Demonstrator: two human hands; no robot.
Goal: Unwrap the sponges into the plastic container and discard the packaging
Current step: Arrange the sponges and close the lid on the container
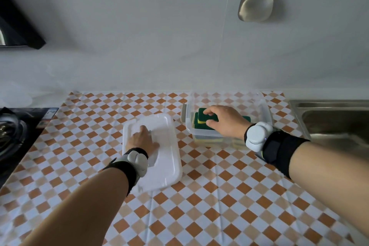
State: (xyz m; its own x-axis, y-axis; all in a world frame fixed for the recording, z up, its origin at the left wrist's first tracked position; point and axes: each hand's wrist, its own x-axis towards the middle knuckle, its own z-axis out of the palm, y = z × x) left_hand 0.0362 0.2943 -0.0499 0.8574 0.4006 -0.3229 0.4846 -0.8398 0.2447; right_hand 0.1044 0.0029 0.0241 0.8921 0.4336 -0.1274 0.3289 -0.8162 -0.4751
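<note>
A clear plastic container (259,106) stands on the checkered counter at centre right. Inside it lie several green-and-yellow sponges (199,124), stacked. My right hand (225,121) reaches into the container and grips the top sponge (203,115) between fingers and thumb. The white lid (165,166) lies flat on the counter to the left of the container. My left hand (142,141) rests on the lid with its fingers spread flat. No packaging shows in this view.
A steel sink (335,120) lies at the right edge. A gas stove (18,136) sits at the left. A metal spatula (256,2) hangs on the wall above. An orange-and-white checkered cloth (199,205) covers the counter.
</note>
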